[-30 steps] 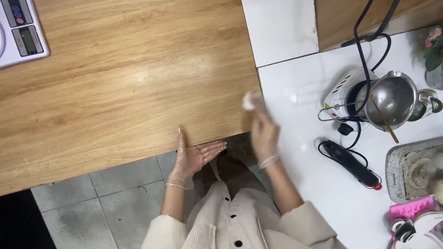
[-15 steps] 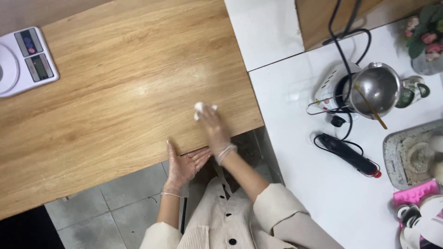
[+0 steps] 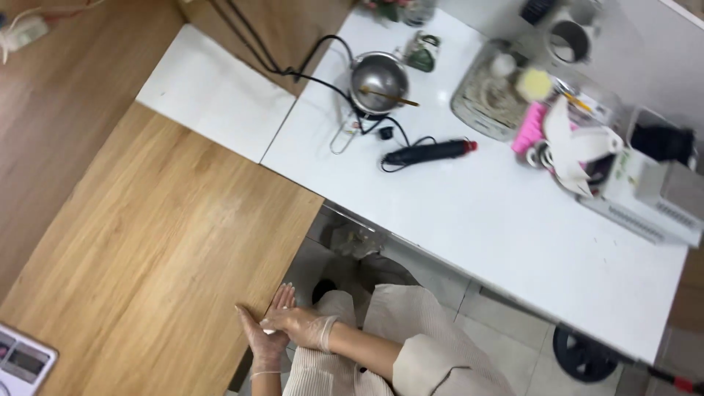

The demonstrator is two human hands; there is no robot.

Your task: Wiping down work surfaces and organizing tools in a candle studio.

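Both my hands wear thin clear gloves and meet palm to palm at the near edge of the wooden table (image 3: 169, 242). My left hand (image 3: 262, 346) lies underneath with its fingers stretched out. Across it rests my right hand (image 3: 297, 323). A small white lump (image 3: 270, 331) shows only as a sliver between the two palms; most of it is hidden.
A white counter (image 3: 469, 213) adjoins the wooden table on the right. On it stand a steel pot (image 3: 378, 81) with black cables, a black tool with a red tip (image 3: 429, 152), a grey tray (image 3: 488, 95), pink items and white appliances (image 3: 645, 194). A kitchen scale (image 3: 22, 359) sits at bottom left.
My right hand has pulled the white lump back off the wooden table and onto my left palm at the edge. The view has swung to the right and turned.
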